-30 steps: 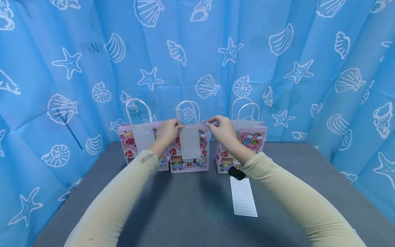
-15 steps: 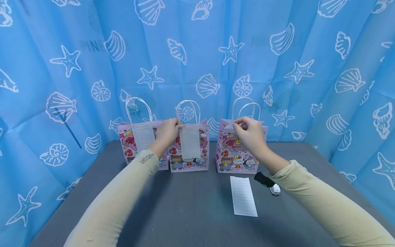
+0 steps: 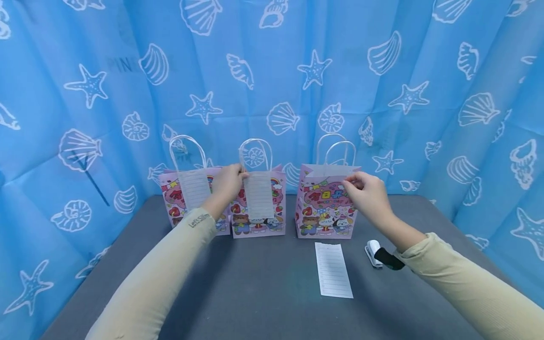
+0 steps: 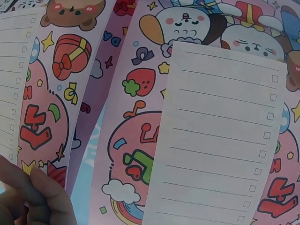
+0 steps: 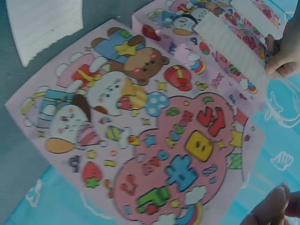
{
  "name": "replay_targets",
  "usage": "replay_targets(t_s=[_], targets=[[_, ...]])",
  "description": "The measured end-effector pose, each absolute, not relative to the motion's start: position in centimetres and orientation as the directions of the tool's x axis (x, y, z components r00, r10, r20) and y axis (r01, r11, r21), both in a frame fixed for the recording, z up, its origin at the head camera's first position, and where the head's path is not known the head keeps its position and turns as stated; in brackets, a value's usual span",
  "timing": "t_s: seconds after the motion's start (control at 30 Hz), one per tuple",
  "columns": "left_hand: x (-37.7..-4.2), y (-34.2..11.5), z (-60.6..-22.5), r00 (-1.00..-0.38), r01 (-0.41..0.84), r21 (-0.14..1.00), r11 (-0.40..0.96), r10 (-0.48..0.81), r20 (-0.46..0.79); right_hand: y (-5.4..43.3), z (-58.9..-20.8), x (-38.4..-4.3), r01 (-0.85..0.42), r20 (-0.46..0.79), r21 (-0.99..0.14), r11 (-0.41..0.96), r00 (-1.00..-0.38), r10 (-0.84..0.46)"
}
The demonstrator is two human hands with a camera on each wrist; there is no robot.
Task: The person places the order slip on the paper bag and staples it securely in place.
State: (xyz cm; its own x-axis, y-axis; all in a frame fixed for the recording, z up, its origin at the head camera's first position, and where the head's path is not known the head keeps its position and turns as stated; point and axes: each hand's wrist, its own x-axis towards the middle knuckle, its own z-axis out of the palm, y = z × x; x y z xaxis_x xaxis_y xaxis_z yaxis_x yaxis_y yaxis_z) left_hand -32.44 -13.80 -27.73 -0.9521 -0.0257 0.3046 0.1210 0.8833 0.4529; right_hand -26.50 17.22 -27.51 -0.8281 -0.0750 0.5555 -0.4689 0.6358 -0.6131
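I see 3 pink gift bags standing in a row on the grey table point(image 3: 263, 283). My left hand point(image 3: 227, 182) pinches the top edge of the middle bag point(image 3: 259, 222), just beside the lined note point(image 3: 258, 194) that hangs down its front. My right hand point(image 3: 369, 194) has curled fingers at the upper right corner of the right bag point(image 3: 325, 208); it seems to pinch the rim. This bag has no note on it. A loose note point(image 3: 333, 269) lies on the table below this grip, and a small stapler point(image 3: 373, 252) lies near my right wrist. I think these paper bags are light: if I pull one rim sideways, the bag can tip over or push its neighbour, and the rim can crease.
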Motion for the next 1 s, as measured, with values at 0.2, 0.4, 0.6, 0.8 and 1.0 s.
replay_targets(t_s=[0.2,0.4,0.6,0.8,1.0], targets=[[-32.5,-14.1,-27.9,-0.953,0.123,0.464,0.877,-0.026,0.302,18.6,-28.3,-26.3,-0.412,0.498,-0.644,0.645,-0.865,-0.055],[-32.6,-14.1,-27.9,-0.954,0.118,0.467,0.876,-0.03,0.299,19.9,-29.0,-26.2,-0.366,0.45,-0.651,0.665,-0.892,-0.051],[-32.5,-13.9,-27.7,-0.955,0.124,0.475,0.871,-0.025,0.295,21.0,-29.8,-26.4,-0.283,0.36,-0.656,0.7,-0.932,-0.04],[-32.6,-13.9,-27.8,-0.953,0.128,0.491,0.862,-0.03,0.301,22.1,-31.9,-26.5,-0.214,0.273,-0.65,0.729,-0.961,-0.038],[-32.6,-13.9,-27.8,-0.954,0.123,0.489,0.863,-0.033,0.298,23.1,-33.5,-26.2,-0.189,0.244,-0.634,0.749,-0.969,-0.038]])
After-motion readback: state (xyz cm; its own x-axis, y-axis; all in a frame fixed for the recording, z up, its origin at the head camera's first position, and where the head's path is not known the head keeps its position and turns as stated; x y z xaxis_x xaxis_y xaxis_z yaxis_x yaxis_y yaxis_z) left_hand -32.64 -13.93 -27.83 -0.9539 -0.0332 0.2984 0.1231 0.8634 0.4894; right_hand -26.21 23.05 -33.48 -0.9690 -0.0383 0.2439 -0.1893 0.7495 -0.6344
